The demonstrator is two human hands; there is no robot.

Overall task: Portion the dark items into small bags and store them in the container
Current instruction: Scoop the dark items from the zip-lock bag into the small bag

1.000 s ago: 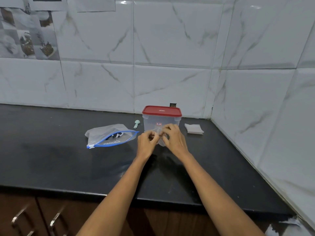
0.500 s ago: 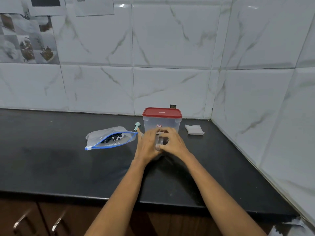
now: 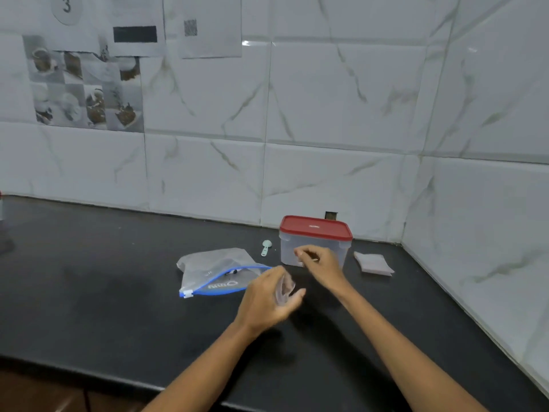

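Note:
A clear container (image 3: 288, 248) with a red lid (image 3: 315, 230) stands shut at the back of the black counter (image 3: 118, 292). Left of it lies a large zip bag (image 3: 214, 263) with a blue zipper, and a few dark items (image 3: 231, 272) show at its mouth. My left hand (image 3: 264, 301) holds a small clear bag (image 3: 283, 288) above the counter, just right of the zip bag. My right hand (image 3: 320, 263) hovers in front of the container with curled fingers. The blurred image shows nothing in them.
A small mint-green scoop (image 3: 266, 248) lies between the zip bag and the container. A flat stack of small clear bags (image 3: 372, 263) sits right of the container. Tiled walls close the back and the right side. The counter's front edge runs below my forearms.
My hands have come apart. The left one moved toward me and leftward with the small bag, while the right one let go and rose toward the container. The camera tilted up.

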